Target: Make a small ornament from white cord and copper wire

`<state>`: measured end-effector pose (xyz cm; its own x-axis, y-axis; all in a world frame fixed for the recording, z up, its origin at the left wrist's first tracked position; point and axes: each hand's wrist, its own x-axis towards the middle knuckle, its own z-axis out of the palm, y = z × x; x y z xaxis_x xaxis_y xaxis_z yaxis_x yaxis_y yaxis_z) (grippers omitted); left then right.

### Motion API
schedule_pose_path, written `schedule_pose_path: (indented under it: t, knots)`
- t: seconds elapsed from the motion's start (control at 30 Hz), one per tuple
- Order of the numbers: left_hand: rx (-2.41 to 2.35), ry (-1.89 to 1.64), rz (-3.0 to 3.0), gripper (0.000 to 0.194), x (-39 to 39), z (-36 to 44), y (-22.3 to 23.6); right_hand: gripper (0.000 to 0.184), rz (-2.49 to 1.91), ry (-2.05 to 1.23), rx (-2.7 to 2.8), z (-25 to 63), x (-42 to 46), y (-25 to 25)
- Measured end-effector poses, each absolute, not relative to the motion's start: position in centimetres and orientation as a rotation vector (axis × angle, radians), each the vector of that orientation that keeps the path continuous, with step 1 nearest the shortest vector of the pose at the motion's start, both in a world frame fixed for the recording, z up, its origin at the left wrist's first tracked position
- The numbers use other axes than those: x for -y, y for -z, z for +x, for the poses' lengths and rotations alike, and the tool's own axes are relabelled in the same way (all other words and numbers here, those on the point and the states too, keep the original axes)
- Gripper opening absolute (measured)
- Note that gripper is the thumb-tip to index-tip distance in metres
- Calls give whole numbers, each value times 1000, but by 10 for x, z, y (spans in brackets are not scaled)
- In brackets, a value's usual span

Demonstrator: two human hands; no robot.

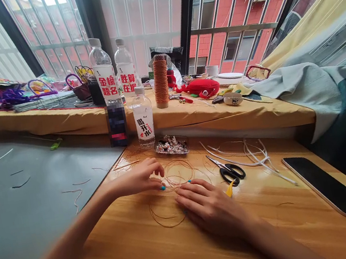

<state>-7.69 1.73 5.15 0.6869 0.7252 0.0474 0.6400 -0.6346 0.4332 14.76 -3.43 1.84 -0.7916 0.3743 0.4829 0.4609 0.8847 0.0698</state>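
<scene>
A loose bundle of thin orange-brown cord (179, 167) lies in loops on the wooden table. My left hand (144, 177) hovers at the left side of the loops, its fingers bent downward and its thumb apart, the tip close to the cord. Palm down, my right hand (208, 206) rests on the table with fingers stretched out over the near part of the cord. What lies beneath its palm is hidden. Black-handled scissors (228, 169) lie partly open to the right of the cord, near a small yellow piece (229, 189).
Behind the cord stand a clear tray of small beads (172, 145) and a water bottle (143, 119). White strips (255, 160) and a phone (330, 184) lie at right. The raised ledge holds an orange thread spool (161, 81) and a red knitted item (202, 87).
</scene>
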Motion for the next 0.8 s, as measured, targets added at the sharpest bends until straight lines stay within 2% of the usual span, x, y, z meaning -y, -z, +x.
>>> schedule_pose_path:
  t: [0.13, 0.33, 0.5, 0.63, 0.73, 0.8]
  knots:
    - [-946, -225, 2726, 6, -10, -64, -41, 21, -647, 237, 2577, 146, 33, -18]
    - [-897, -264, 2812, 11, -6, -58, -36, 21, -613, 230, 2609, 146, 33, -18]
    - [-1021, -636, 2324, 10, -18, -73, -53, 21, -625, 222, 2621, 147, 33, -17]
    - [-1042, -1134, 1860, 10, -26, -83, -61, 22, -613, 221, 2608, 147, 34, -17]
    - [-832, -1472, 1512, 10, -25, -87, -69, 21, -622, 218, 2617, 148, 34, -18]
    - [-616, -1535, 1301, 13, -21, -89, -76, 21, -630, 212, 2625, 148, 34, -18]
